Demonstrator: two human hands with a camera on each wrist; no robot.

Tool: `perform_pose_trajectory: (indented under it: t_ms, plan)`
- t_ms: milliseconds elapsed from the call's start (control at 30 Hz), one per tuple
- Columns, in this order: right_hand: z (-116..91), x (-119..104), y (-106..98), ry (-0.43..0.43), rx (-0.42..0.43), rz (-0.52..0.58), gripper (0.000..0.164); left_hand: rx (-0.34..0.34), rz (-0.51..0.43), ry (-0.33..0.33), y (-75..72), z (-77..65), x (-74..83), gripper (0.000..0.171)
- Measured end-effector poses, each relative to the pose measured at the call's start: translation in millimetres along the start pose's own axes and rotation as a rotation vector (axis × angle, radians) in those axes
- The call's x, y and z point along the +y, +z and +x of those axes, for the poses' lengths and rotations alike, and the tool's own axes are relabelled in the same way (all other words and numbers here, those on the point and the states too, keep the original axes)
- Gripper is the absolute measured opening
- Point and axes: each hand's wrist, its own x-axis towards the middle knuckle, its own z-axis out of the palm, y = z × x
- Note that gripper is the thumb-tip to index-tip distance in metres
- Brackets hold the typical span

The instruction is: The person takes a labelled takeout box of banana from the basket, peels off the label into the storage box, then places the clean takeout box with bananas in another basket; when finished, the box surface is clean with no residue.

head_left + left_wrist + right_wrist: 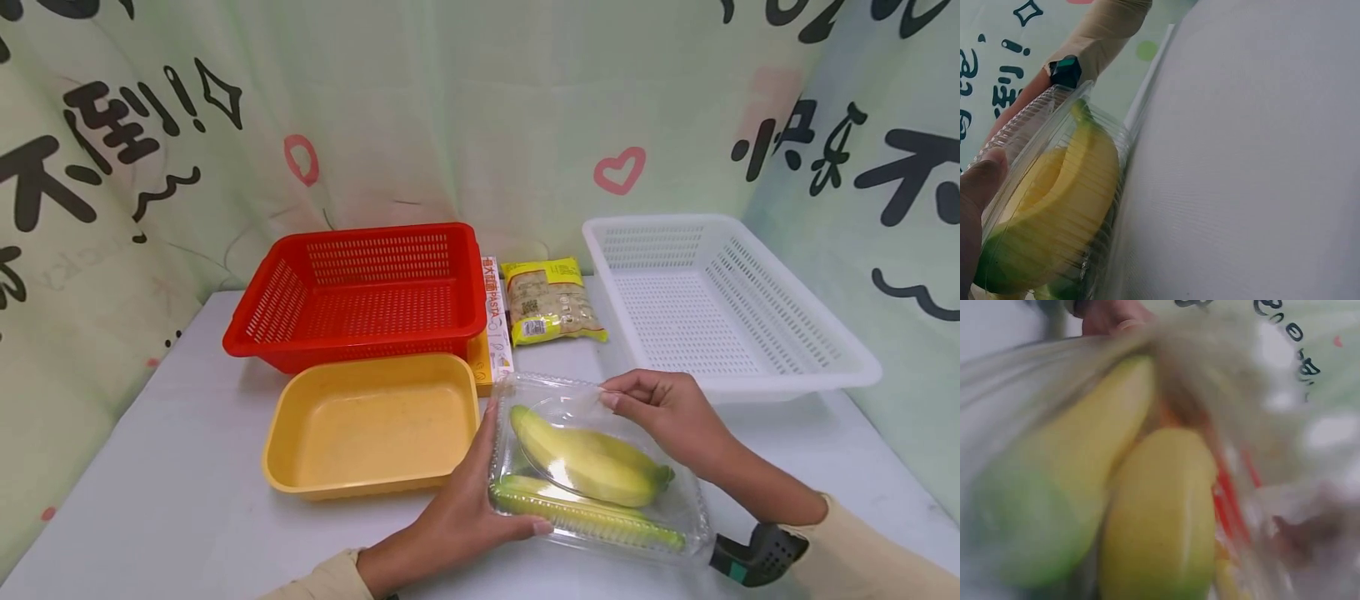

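Note:
A clear plastic clamshell box [693,512] stands tilted over the front of the table. Inside lie two yellow-green fruits: a thick one [600,467] and, below it, a long curved one like a banana [1082,187]. My left hand [472,510] grips the box by its left end, thumb across the front edge; its other fingers are largely hidden. At the box's upper edge, my right hand [671,417] pinches the thin lid between thumb and fingers. The right wrist view is blurred, showing both fruits through the clear plastic.
Left of the box sits a yellow basin [375,425], with a red basket [375,287] behind it. A pasta box [497,333] stands beside a yellow-and-clear bag of grain-like food [555,300]. A white basket [802,333] is at right, near the curtain [525,100].

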Motion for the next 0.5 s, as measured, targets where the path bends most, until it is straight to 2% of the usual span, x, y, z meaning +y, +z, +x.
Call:
perform_pose_trajectory:
  t_ms: [100, 267, 367, 500]
  plan:
    - [0.7, -1.3, -0.2, 0.057, 0.031, 0.093, 0.024, 0.004, 0.003, 0.015, 0.2, -0.5, -0.2, 0.132]
    - [2.0, -1.4, -0.5, 0.096, 0.054, 0.224, 0.028, 0.007, -0.011, 0.044, 0.5, -0.2, -0.9, 0.132]
    - [3.7, -0.8, -1.8, 0.118, 0.061, 0.306, 0.023, 0.010, -0.011, 0.046, 0.8, 0.0, -1.3, 0.132]
    - [6.2, -1.8, -7.2, 0.161, 0.101, 0.551, 0.009, 0.007, -0.011, 0.031, 0.4, -0.4, -0.7, 0.131]
